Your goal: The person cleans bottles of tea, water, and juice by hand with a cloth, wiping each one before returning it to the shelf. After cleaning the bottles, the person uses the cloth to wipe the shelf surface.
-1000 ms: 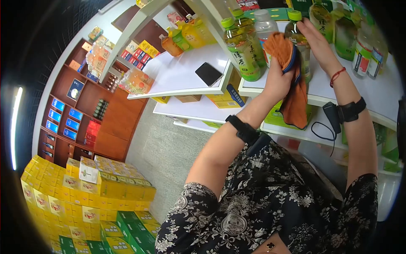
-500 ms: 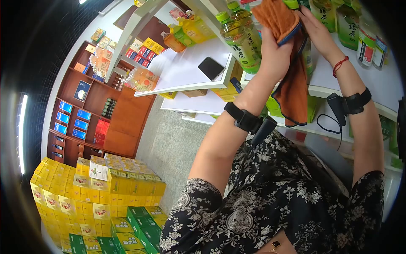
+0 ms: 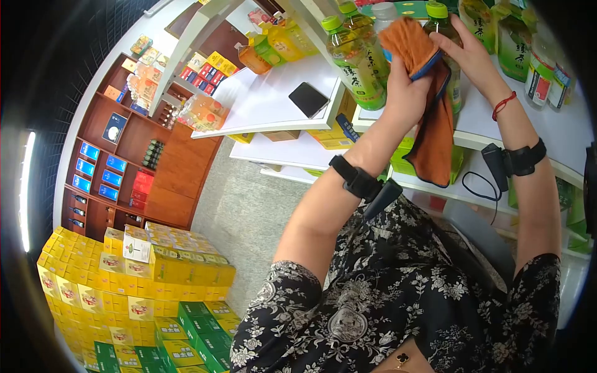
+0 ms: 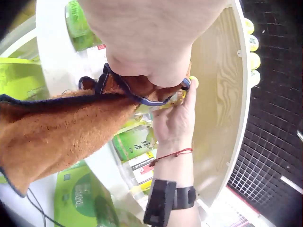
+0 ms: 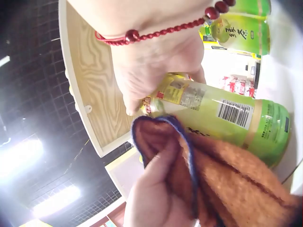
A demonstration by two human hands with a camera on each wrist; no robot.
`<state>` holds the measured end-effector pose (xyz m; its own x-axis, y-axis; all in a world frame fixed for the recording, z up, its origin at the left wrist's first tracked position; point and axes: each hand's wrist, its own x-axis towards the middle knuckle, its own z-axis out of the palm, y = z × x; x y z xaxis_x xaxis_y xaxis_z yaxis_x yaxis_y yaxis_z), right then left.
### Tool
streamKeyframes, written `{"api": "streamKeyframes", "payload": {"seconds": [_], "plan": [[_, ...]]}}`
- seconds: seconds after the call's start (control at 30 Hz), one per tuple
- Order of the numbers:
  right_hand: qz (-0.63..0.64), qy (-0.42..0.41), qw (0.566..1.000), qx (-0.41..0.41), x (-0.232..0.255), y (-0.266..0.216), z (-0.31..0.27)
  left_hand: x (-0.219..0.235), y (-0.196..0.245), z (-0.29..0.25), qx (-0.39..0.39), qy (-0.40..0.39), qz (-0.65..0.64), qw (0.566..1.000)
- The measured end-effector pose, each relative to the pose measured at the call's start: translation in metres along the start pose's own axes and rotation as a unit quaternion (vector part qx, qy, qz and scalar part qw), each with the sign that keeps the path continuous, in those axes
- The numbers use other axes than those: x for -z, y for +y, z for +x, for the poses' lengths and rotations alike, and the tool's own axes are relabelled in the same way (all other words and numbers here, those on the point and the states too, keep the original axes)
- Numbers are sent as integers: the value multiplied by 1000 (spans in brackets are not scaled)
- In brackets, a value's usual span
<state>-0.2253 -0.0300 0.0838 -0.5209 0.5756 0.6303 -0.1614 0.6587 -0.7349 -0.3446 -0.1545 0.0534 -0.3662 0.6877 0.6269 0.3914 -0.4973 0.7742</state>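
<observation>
My left hand (image 3: 407, 96) grips an orange-brown cloth (image 3: 434, 146) with a blue edge, bunched at the top and hanging down below. Its bunched part lies against a green tea bottle (image 5: 232, 111) standing on the white shelf. My right hand (image 3: 477, 65) holds that bottle by its upper part, under the green cap (image 3: 436, 10). In the right wrist view the bottle's barcode side shows, and the cloth hides part of its lower side. The left wrist view shows the cloth (image 4: 71, 137) draped below the left hand, with the right hand (image 4: 175, 120) just beyond.
More green tea bottles (image 3: 354, 71) stand left of the held one, others (image 3: 513, 46) to the right. A black phone (image 3: 308, 100) lies on the adjoining shelf (image 3: 261, 93). Yellow cartons (image 3: 130, 280) are stacked on the floor at lower left. A black cable (image 3: 482, 193) hangs below.
The cloth in my left hand rose along the bottle, then came down a little. My right hand went from extended fingers beside the bottle to holding its upper part.
</observation>
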Motion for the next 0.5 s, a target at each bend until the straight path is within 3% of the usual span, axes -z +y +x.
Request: {"api": "streamKeyframes", "payload": {"seconds": [0.1, 0.2, 0.23, 0.3, 0.33, 0.4, 0.5], "plan": [[-95, 51, 993, 57, 6, 19, 3, -6, 8, 12, -17, 1, -24, 1000], [-6, 6, 1000, 3, 13, -3, -3, -7, 21, 4, -1, 5, 14, 1000], [-18, -13, 998, -54, 20, -6, -3, -2, 12, 0, 0, -43, 73, 996], [-39, 11, 997, -69, 36, 2, 1, 6, -2, -7, 15, -139, 172, 975], [-58, 33, 994, -82, 45, 6, 3, 10, -8, -12, 15, -139, 169, 976], [-32, 24, 997, -69, 62, 4, 4, 17, -6, -22, 22, -227, 383, 895], [-141, 99, 981, -88, 85, 10, 4, 25, -2, -27, -13, -211, 390, 896]]}}
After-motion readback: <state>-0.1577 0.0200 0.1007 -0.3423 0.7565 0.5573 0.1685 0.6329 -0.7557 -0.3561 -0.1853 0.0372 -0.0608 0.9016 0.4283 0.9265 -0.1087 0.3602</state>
